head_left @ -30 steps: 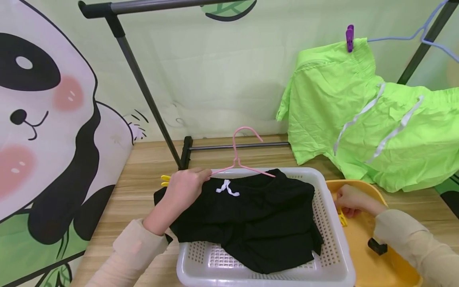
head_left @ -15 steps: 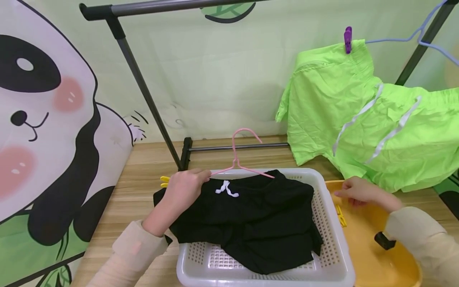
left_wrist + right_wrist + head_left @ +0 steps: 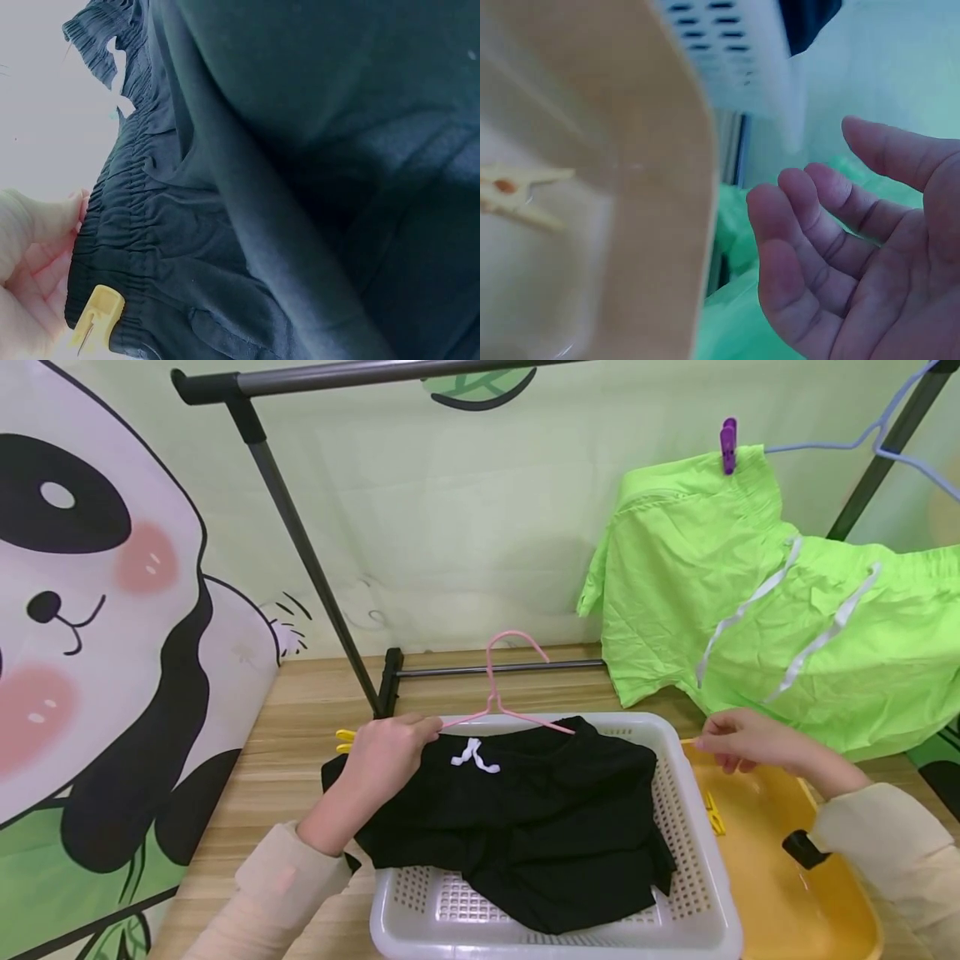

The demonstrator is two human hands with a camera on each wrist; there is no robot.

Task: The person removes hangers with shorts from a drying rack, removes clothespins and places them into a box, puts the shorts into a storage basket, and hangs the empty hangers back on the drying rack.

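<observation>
In the head view my left hand (image 3: 386,752) pinches the left part of the waistband of black shorts (image 3: 517,810), which have a white drawstring. A pink hanger (image 3: 491,675) rises from that waistband, its lower part hidden in the cloth. At the left end a yellow clothespin (image 3: 97,315) clips the band, close to the left fingers in the left wrist view. My right hand (image 3: 862,247) holds nothing, its fingers bent loosely and apart from the thumb. It hovers over the far rim of an orange-yellow tray (image 3: 795,902), where another yellow clothespin (image 3: 714,814) lies.
The black shorts lie over a white perforated basket (image 3: 701,852), beside the tray. Bright green shorts (image 3: 825,627) hang at the right from a blue hanger (image 3: 817,442), held by a purple clothespin (image 3: 729,446). A dark metal rack (image 3: 300,535) stands behind on the wooden surface (image 3: 292,718).
My right hand has risen from beside the clothespin in the tray to the tray's far rim, its fingers loosening. The left hand and black shorts have stayed in place.
</observation>
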